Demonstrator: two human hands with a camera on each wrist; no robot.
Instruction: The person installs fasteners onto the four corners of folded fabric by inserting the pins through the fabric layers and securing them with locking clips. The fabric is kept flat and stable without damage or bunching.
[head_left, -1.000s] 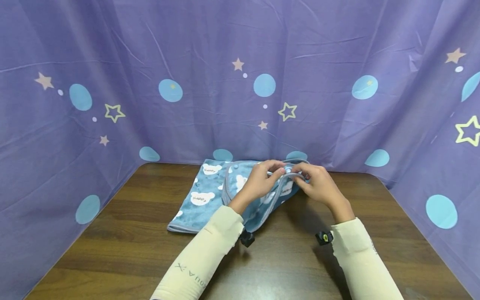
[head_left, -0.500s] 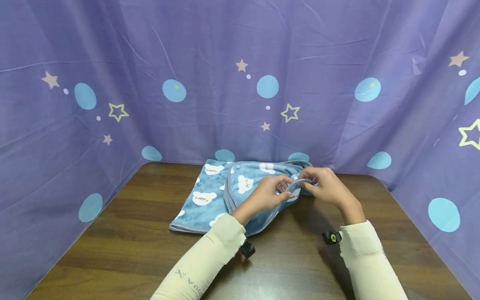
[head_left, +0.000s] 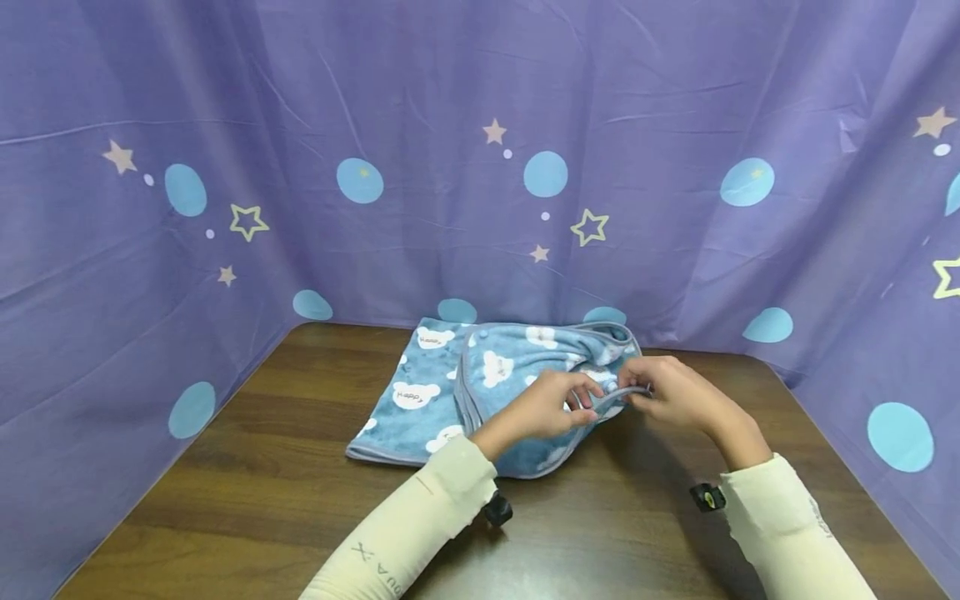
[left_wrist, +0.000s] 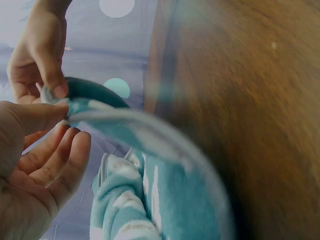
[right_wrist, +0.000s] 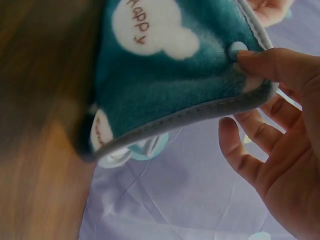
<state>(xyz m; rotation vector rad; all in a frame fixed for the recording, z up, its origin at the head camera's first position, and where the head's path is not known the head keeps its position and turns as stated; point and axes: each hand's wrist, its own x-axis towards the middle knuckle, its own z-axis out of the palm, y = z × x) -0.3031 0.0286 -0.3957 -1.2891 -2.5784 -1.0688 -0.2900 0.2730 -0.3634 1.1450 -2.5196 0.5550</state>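
A blue fleece blanket [head_left: 431,425] with white bear heads and grey binding lies partly folded on the table. My left hand [head_left: 551,406] pinches its bound edge between thumb and forefinger, the other fingers loosely bent, as the left wrist view shows. Just to the right, my right hand [head_left: 678,396] grips the blanket's corner. Seen from the right wrist, the thumb presses beside a round pale snap button [right_wrist: 238,49] near that corner, with fingers behind the cloth. Between the two hands the edge is lifted; the left part of the blanket lies flat.
A dark wooden table [head_left: 300,517] carries the blanket near its back edge. Purple curtains [head_left: 450,167] with stars and blue dots enclose the back and sides. Each wrist, in a cream sleeve [head_left: 405,517], wears a small black camera [head_left: 497,509].
Both hands have come nearer and to the right, drawing the raised corner along. The gap between them has widened slightly, and the fold's top has settled lower. The head view has shifted a little.
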